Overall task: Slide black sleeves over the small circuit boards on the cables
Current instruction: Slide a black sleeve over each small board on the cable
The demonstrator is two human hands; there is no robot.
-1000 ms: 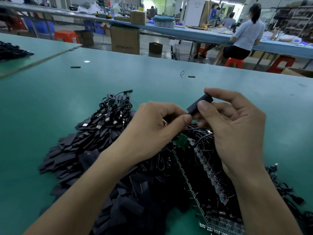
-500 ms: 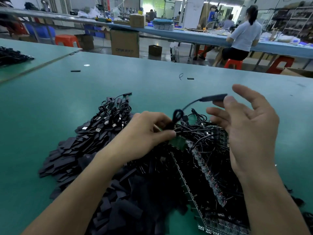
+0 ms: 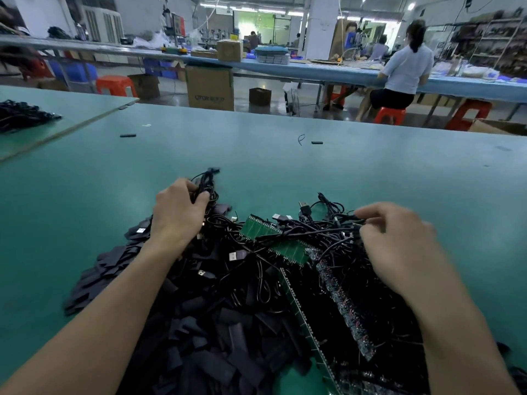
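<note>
Left hand (image 3: 178, 215) closed round a bundle of black cables (image 3: 205, 183) at far left edge of tangle. Right hand (image 3: 399, 246) curled, fingertips in cable tangle at right; blurred, grip not determinable. Loose black sleeves (image 3: 176, 323) heaped on green table (image 3: 85, 209), near left, under left forearm. Strips of green circuit boards (image 3: 262, 229) between both hands, among cables.

Flat black sleeves (image 3: 199, 352) are heaped loose at near left, black cables (image 3: 313, 232) with USB plugs are tangled beside them, green circuit boards (image 3: 262, 228) in joined strips are partly buried, and one cable bundle is gripped by the left hand (image 3: 176, 212).
</note>
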